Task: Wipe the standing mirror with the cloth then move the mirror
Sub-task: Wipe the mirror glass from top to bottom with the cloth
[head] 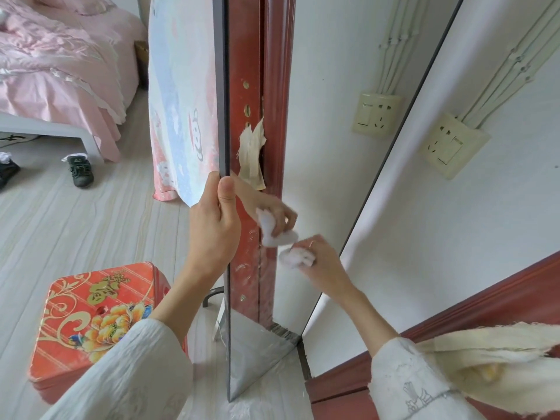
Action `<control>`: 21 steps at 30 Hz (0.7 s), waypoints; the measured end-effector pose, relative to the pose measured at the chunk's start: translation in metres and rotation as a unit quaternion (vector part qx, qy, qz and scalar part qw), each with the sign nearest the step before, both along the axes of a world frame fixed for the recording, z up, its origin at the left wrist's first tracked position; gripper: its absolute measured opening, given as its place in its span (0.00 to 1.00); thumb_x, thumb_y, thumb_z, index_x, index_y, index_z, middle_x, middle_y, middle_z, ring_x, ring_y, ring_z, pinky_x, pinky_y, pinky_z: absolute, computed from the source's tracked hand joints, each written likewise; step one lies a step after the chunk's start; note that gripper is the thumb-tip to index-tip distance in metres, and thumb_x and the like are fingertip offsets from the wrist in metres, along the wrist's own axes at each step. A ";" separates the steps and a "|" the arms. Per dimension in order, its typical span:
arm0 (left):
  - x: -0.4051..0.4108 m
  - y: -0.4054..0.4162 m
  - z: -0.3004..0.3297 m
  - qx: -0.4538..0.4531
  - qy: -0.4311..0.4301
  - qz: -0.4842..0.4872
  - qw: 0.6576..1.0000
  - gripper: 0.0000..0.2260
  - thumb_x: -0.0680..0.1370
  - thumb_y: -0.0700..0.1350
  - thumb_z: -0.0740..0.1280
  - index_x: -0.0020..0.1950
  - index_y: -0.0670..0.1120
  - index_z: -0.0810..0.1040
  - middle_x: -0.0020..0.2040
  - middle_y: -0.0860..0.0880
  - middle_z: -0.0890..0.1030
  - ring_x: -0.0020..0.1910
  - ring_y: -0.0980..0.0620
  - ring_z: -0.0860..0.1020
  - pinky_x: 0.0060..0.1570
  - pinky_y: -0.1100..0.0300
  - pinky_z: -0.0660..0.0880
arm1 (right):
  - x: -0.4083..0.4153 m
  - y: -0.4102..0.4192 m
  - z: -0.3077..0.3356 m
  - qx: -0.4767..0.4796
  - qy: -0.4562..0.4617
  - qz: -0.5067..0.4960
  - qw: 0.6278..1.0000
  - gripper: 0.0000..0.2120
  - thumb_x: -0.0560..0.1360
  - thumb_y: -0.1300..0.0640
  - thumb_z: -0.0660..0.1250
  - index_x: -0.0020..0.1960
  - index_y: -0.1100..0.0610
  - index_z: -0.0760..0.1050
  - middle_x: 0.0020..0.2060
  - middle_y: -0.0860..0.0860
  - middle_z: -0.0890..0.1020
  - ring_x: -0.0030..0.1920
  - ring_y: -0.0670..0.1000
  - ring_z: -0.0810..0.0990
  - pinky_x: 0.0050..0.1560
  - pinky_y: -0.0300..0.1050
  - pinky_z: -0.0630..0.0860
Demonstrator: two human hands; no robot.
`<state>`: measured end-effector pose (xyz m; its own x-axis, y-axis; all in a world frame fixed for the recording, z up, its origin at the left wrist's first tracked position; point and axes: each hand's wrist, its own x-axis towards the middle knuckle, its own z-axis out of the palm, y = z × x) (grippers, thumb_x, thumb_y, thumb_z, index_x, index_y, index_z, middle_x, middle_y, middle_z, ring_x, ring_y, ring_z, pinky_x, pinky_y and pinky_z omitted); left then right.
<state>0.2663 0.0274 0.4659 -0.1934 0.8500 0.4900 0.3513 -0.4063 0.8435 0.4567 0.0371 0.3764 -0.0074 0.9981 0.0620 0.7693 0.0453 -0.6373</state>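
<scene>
The standing mirror (pixel 318 147) stands upright on the pale wood floor (pixel 91 222), its dark left edge facing the camera and its glass reflecting a white wall, a socket and a red door frame. The left hand (pixel 213 225) grips that left edge, thumb on the front and fingers curled behind. The right hand (pixel 318 259) pinches a crumpled white cloth (pixel 298 256) and presses it against the lower glass; the reflection of hand and cloth shows just above it. Behind the mirror hangs a printed fabric sheet (pixel 181 101). A red flowered stool (pixel 97 316) stands just left of the mirror's foot. Farther left are a pink bed (pixel 60 56) and a dark shoe (pixel 80 171) on the floor.
</scene>
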 end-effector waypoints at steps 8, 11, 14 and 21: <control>-0.004 -0.002 0.003 -0.007 0.008 -0.004 1.000 0.15 0.81 0.46 0.50 0.34 0.53 0.57 0.28 0.52 0.61 0.27 0.60 0.66 0.28 0.68 0.64 | -0.034 0.001 0.111 0.243 0.148 -0.002 0.959 0.19 0.66 0.57 0.62 0.54 0.63 0.77 0.48 0.52 0.72 0.45 0.35 0.75 0.47 0.21 0.67; -0.004 -0.002 0.003 -0.011 0.004 -0.007 1.000 0.15 0.81 0.46 0.50 0.34 0.54 0.58 0.28 0.52 0.61 0.26 0.60 0.66 0.28 0.67 0.63 | -0.043 0.000 0.100 0.257 0.129 0.013 0.958 0.16 0.68 0.59 0.65 0.54 0.62 0.78 0.47 0.51 0.71 0.44 0.42 0.74 0.48 0.21 0.67; -0.005 0.001 0.002 -0.015 0.007 -0.002 1.000 0.15 0.82 0.46 0.49 0.34 0.54 0.58 0.28 0.53 0.62 0.27 0.61 0.67 0.29 0.67 0.63 | -0.049 -0.003 0.067 0.253 0.082 0.050 0.963 0.15 0.67 0.70 0.69 0.53 0.61 0.79 0.46 0.51 0.72 0.46 0.46 0.75 0.49 0.23 0.69; -0.008 0.009 -0.003 -0.028 -0.003 -0.008 1.000 0.15 0.82 0.48 0.49 0.34 0.53 0.59 0.29 0.50 0.66 0.28 0.56 0.65 0.29 0.64 0.62 | -0.051 -0.020 0.007 0.085 0.005 0.139 0.987 0.12 0.70 0.61 0.69 0.54 0.60 0.80 0.51 0.55 0.75 0.49 0.51 0.75 0.48 0.34 0.70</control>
